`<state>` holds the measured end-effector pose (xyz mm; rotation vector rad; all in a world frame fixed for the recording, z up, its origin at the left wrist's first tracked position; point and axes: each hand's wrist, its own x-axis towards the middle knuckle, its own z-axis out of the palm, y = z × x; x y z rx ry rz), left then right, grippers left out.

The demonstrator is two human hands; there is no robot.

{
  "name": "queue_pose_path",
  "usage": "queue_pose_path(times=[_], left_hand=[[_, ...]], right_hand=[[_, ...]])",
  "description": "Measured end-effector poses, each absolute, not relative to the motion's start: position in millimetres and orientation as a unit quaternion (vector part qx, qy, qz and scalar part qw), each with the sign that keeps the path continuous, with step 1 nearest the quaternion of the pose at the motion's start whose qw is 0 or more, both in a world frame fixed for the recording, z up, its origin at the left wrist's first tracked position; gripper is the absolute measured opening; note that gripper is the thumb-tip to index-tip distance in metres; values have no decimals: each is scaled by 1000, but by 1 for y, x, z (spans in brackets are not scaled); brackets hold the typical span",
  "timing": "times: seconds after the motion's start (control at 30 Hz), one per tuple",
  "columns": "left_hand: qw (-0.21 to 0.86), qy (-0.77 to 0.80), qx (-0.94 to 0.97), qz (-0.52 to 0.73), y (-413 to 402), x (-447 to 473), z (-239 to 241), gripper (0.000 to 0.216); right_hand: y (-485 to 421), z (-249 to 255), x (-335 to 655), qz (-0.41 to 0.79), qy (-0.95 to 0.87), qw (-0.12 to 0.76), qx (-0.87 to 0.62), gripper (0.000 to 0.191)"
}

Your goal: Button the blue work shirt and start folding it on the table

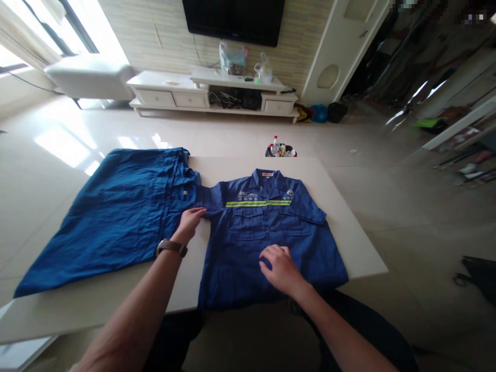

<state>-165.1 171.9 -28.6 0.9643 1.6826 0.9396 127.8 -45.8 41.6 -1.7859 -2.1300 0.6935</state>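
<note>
A dark blue short-sleeved work shirt (251, 258) lies front up on the white table (341, 227), collar away from me. It has a yellow-green reflective stripe, white chest lettering and two flap pockets. At its left sleeve (212, 199), my left hand (190, 222) has its fingers pressed together on the cuff's lower edge. My right hand (282, 266) is over the lower front of the shirt, thumb apart from loosely bent fingers, holding nothing; whether it touches the cloth I cannot tell. Left of the shirt, brighter blue garments (116, 217) are laid in a flat stack.
Beyond the table's far edge stands a bin (281, 151) filled with bottles and waste. A white TV cabinet (166, 95) with plastic bags on it runs along the wall under a television (234, 20). A padded bench (91, 77) is at the back left.
</note>
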Motion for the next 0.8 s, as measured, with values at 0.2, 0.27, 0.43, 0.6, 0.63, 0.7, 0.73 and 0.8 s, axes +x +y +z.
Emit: queue_pose_path(times=[0.2,0.27,0.43,0.6,0.63,0.7,0.73,0.8], left_hand=[[309,705,485,414,172,-155,-22,38],[227,677,589,379,162,-142,-12,34],[201,471,839,183,120,-99,-4,54],[157,446,878,74,102,-84,-24,68],[145,451,878,74,103,-84,-28,69],[130,465,872,77,105,-86,-35,71],[130,472,869,75,107,-88,-39,70],[142,476,866,63,109,-90,-44,63]], right_hand=[[-52,29,124,252,-778,90,-568,9],[-53,31,123,251,-787,68,-560,11],[-52,32,119,249,-801,29,-543,13],[-53,29,115,259,-807,25,-531,11],[-54,29,115,258,-808,24,-528,11],[-54,28,114,256,-811,21,-525,10],[-54,28,114,255,-812,22,-525,10],[-53,29,114,254,-813,22,-524,10]])
